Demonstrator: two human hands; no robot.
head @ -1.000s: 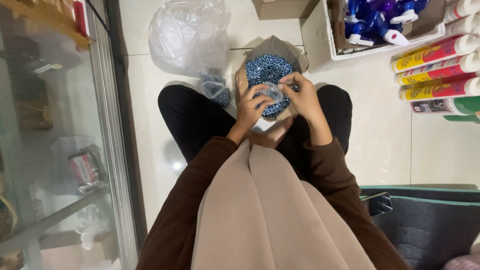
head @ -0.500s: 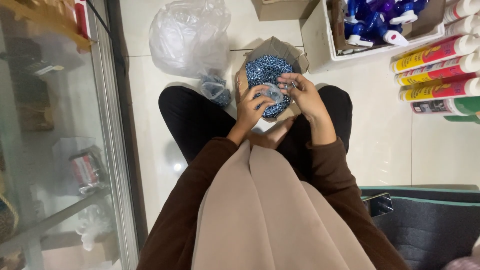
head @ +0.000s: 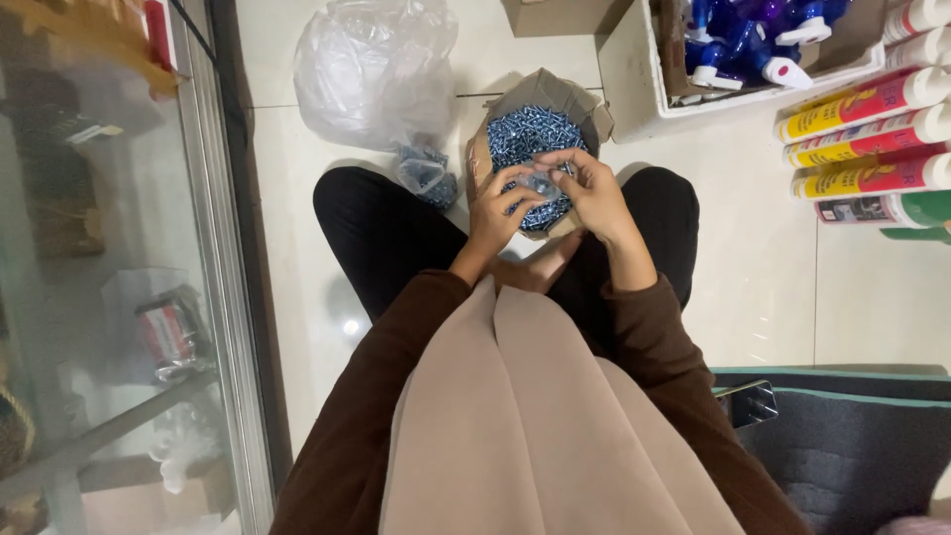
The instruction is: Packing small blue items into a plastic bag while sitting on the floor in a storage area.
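Note:
I sit on a white tiled floor with a small cardboard box (head: 586, 111) full of silvery-blue screws (head: 525, 131) between my knees. My left hand (head: 497, 208) and my right hand (head: 591, 186) meet over the box's near side. Together they pinch a small clear plastic bag (head: 542, 185) that holds a few screws. The fingers of both hands are curled on the bag's edges. My brown sleeves and a beige cloth cover the lower view.
A large crumpled clear bag (head: 371, 61) and a small bag of screws (head: 428, 173) lie left of the box. A white crate of blue spray bottles (head: 738, 45) and several sealant tubes (head: 872, 139) are at right. A glass cabinet (head: 109, 267) runs along the left; a dark mat (head: 852, 436) lies lower right.
Both hands stayed over the box; the fingers shifted on the small bag, the right hand's fingers coming over its top.

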